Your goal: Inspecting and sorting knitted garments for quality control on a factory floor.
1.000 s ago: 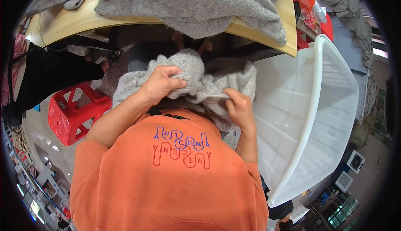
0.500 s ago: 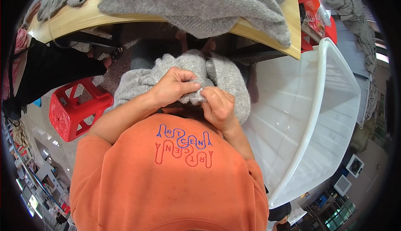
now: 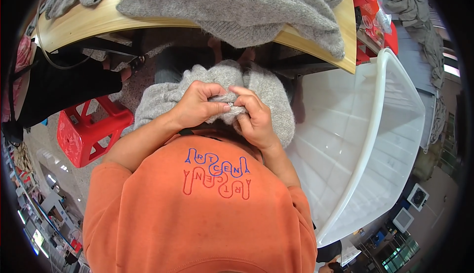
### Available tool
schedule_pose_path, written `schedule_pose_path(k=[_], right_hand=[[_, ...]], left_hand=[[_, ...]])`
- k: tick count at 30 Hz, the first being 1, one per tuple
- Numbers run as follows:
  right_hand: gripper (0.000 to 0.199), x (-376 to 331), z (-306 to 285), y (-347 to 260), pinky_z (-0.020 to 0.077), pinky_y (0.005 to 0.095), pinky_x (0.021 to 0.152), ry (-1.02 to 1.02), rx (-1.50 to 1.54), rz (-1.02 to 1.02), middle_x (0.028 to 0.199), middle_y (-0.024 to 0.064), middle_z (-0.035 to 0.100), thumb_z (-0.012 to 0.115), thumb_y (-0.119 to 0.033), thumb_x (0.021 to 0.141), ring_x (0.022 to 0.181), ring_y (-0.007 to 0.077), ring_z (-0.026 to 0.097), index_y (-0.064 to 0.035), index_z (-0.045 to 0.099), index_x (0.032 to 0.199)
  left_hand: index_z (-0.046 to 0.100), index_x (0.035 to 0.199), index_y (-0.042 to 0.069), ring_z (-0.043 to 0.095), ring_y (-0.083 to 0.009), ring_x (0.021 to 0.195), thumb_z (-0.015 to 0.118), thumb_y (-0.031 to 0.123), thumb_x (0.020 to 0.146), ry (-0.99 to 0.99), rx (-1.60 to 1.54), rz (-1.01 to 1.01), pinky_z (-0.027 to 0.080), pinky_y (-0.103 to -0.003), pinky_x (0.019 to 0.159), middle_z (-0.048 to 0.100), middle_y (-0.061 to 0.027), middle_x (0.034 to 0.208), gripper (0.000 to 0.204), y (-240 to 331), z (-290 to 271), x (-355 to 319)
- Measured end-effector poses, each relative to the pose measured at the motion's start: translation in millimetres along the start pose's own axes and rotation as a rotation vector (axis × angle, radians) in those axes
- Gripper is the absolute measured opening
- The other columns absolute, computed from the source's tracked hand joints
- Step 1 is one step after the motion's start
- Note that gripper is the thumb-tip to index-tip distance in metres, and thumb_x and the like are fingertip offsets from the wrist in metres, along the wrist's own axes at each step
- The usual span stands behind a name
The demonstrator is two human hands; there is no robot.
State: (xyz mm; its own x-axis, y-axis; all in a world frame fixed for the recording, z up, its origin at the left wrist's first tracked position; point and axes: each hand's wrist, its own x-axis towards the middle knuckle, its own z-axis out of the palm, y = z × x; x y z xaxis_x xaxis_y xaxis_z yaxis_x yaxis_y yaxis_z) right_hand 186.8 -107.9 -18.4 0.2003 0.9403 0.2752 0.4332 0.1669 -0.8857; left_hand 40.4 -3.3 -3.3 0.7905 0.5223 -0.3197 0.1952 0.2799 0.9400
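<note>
Grey knit garment (image 3: 270,92), bunched on the person's lap, just off the near edge of the counter (image 3: 74,32). Left hand (image 3: 200,104) pinching a fold between thumb and fingers; right hand (image 3: 256,117) grasping the knit close beside it, fingertips nearly meeting. Small glinting bit (image 3: 230,104) between them, too tiny to identify from where I stand. Fine work, I'd judge: best done with a light pinch, fuzzy knit spread flat at that spot, loose bulk resting so its weight doesn't drag; hard tugs would probably stretch it.
</note>
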Motion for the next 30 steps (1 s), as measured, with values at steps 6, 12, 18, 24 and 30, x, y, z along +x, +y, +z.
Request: schedule_pose_path(k=[6,12,18,24,30], right_hand=[[0.021,1.1,1.4,-1.0,0.0417,0.0217,0.062,-0.038,0.267,0.222,0.083,0.0059,0.056,0.049,0.008,0.067,0.071,0.0103,0.052,-0.0003,0.053,0.085],[0.018,1.5,7.0,2.3,0.0431,0.0236,0.058,-0.051,0.222,0.327,0.07,0.0062,0.057,0.05,0.005,0.071,0.062,0.0108,0.053,0.001,0.057,0.087],[0.018,0.0,6.5,1.1,0.0434,0.0238,0.057,-0.095,0.334,0.476,0.07,0.0065,0.059,0.05,0.003,0.072,0.062,0.0096,0.053,0.0012,0.058,0.088],[0.022,2.9,-1.7,-1.5,0.0334,0.0186,0.048,-0.174,0.555,0.651,0.064,-0.0029,0.053,0.048,0.006,0.073,0.056,0.0014,0.043,0.0012,0.06,0.091],[0.021,-4.9,4.8,-3.0,0.0348,0.02,0.047,-0.046,0.426,0.494,0.062,-0.0028,0.052,0.048,0.009,0.071,0.053,0.0033,0.044,0.0014,0.059,0.088]], left_hand=[[0.063,0.082,-0.001,0.046,-0.0023,0.055,0.065,0.002,0.074,0.097,0.062,0.029,0.038,-0.02,0.047,0.056,0.0017,0.061,0.009,-3.3,4.6,-3.3],[0.064,0.082,0.0,0.05,-0.0049,0.056,0.062,-0.001,0.072,0.176,0.219,0.086,0.041,-0.023,0.049,0.059,-0.0027,0.063,0.01,-1.7,6.0,-3.8],[0.064,0.078,0.001,0.058,-0.0176,0.058,0.058,-0.007,0.066,0.275,0.421,0.342,0.044,-0.027,0.051,0.059,-0.0109,0.065,0.015,-9.8,11.9,-4.9],[0.061,0.074,0.001,0.06,-0.024,0.061,0.058,-0.009,0.063,0.283,0.488,0.528,0.046,-0.03,0.052,0.058,-0.012,0.067,0.015,-11.8,12.7,-6.7],[0.06,0.074,0.0,0.061,-0.0239,0.062,0.06,-0.01,0.062,0.24,0.48,0.608,0.048,-0.029,0.053,0.059,-0.0113,0.07,0.017,-5.0,12.2,-7.6]])
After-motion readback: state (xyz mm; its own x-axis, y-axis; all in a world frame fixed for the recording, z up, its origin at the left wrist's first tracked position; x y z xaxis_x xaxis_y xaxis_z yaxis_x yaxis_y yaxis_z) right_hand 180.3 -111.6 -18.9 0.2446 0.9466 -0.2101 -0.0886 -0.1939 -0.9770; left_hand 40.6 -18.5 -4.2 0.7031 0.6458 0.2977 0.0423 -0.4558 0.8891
